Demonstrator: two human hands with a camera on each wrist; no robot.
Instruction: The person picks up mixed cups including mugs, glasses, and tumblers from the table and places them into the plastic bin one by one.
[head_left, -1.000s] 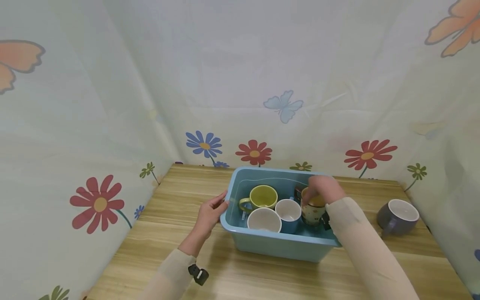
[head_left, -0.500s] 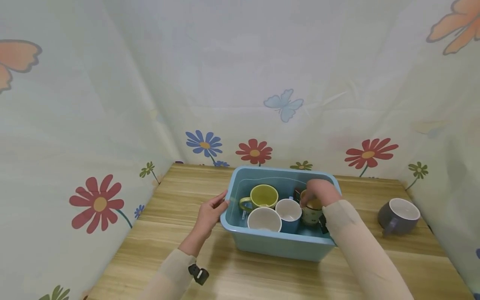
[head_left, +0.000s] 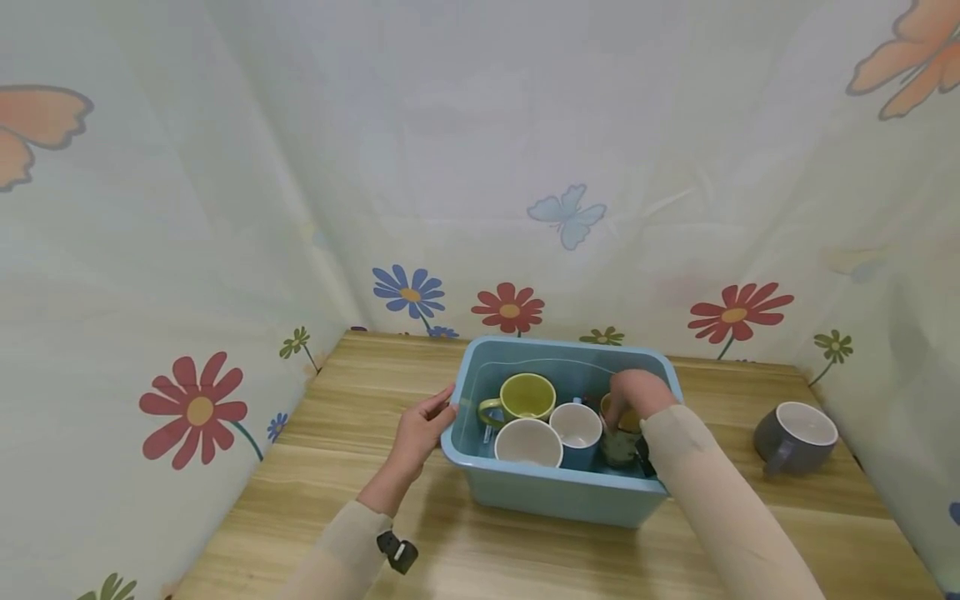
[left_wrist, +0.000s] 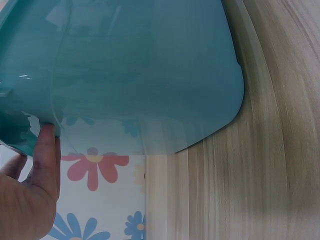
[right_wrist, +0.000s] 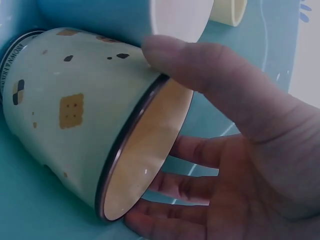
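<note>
In the head view my right hand (head_left: 636, 396) reaches down into a light blue plastic bin (head_left: 555, 492). It holds a cream mug (right_wrist: 75, 110) with a cookie pattern and a dark rim. The right wrist view shows the thumb on the mug's outside near the rim and the other fingers at the rim's far side. A blue mug (right_wrist: 100, 20) with a white inside stands right beside it. My left hand (head_left: 420, 429) is at the bin's left end, straight fingers (left_wrist: 45, 155) touching the outer wall just below the rim.
Also in the bin are a yellow-green mug (head_left: 528, 396) and a white-lined mug (head_left: 528, 442). A dark grey-purple mug (head_left: 795, 437) stands right of the bin on the wooden table (head_left: 375, 358). A flower-printed curtain (head_left: 450, 125) closes off the back and sides.
My right hand has moved slightly left and lower, and the cream mug sits deeper in the bin. The left hand and the bin keep their places.
</note>
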